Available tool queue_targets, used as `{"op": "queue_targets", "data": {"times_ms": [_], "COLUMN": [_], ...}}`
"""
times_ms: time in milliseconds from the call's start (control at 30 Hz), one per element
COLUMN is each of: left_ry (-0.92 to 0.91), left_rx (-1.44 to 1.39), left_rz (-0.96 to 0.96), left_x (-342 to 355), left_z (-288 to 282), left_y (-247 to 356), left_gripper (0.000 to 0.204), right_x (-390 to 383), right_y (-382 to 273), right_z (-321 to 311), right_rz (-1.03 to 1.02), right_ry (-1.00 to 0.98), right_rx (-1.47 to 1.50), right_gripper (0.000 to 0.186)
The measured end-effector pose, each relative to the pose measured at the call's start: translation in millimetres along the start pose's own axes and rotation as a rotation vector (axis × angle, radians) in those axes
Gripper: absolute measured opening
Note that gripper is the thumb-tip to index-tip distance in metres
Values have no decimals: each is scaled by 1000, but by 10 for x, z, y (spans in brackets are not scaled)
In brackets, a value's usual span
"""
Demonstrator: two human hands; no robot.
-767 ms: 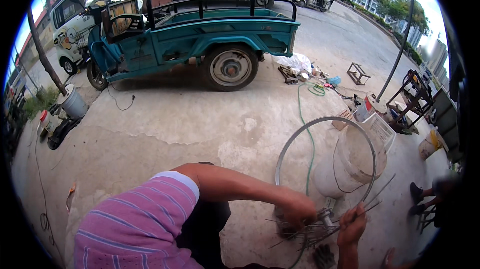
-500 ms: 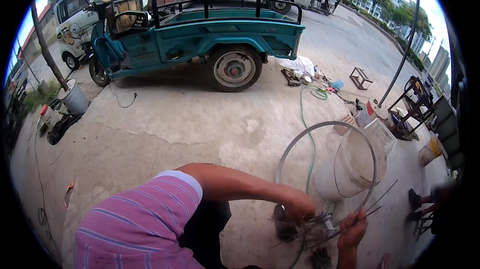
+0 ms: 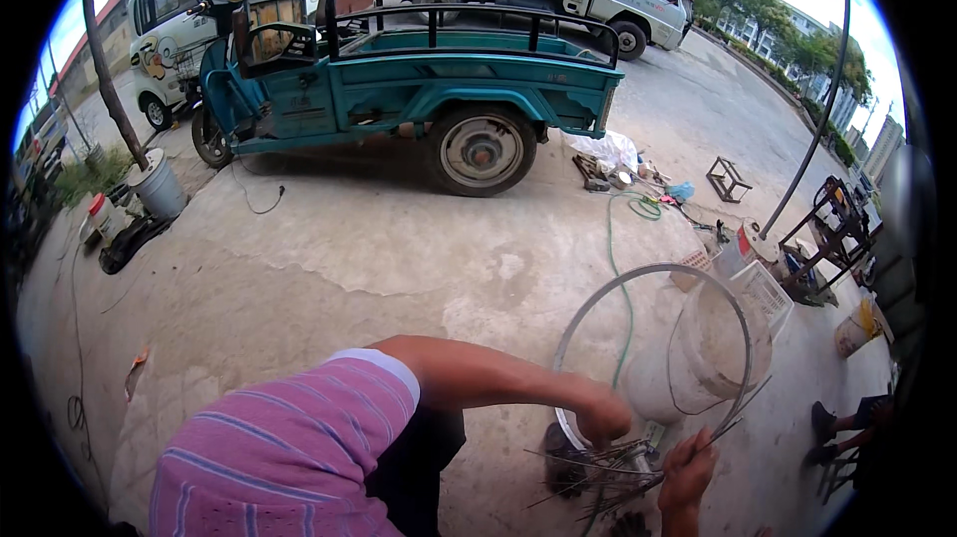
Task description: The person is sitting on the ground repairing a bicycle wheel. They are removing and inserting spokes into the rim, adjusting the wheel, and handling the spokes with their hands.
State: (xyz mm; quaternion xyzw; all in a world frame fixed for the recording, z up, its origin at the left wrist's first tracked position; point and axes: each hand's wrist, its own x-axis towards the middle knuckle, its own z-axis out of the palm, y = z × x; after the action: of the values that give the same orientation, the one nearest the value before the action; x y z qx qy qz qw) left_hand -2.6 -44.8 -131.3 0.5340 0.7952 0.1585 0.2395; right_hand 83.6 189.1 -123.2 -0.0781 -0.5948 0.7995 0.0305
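Observation:
A bare metal wheel rim (image 3: 564,338) stands tilted in front of me at the lower right. Loose thin spokes (image 3: 588,470) fan out around a silver hub (image 3: 643,459) at its lower part. My left hand (image 3: 603,415) reaches over from the left, its fingers closed and pointing down just above the spokes; what they pinch is hidden. My right hand (image 3: 688,469) is wrapped round a bundle of spokes beside the rim's lower right side, with ends sticking out up and to the right. Whether it also grips the rim I cannot tell.
A whitish bucket (image 3: 666,362) stands right behind the rim. A green hose (image 3: 627,308) runs along the concrete past it. White crates (image 3: 763,290) and a dark metal stand (image 3: 825,238) are at the right. A teal cargo tricycle (image 3: 478,88) is parked ahead. Another person's feet (image 3: 822,437) show at right.
My right hand has moved slightly left and down with the spokes, whose ends now point lower. My left hand stays near the hub. The truck behind has moved right; the view has shifted slightly.

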Motion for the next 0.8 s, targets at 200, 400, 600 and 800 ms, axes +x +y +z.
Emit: {"op": "queue_targets", "data": {"times_ms": [200,400,600,800], "left_ry": [267,330,106,203], "left_rx": [-115,-396,-220,-345], "left_rz": [63,240,122,240], "left_x": [212,191,248,371], "left_z": [-34,-298,-296,-327], "left_y": [-133,197,132,162], "left_gripper": [54,59,49,72], "right_x": [-99,-259,-331,-402], "right_y": [-102,-226,-255,-380], "right_z": [73,156,221,370], "right_rz": [-25,-2,-27,39], "right_ry": [0,-65,-22,-134], "right_rx": [-80,-115,-170,-261], "right_gripper": [46,46,50,50]}}
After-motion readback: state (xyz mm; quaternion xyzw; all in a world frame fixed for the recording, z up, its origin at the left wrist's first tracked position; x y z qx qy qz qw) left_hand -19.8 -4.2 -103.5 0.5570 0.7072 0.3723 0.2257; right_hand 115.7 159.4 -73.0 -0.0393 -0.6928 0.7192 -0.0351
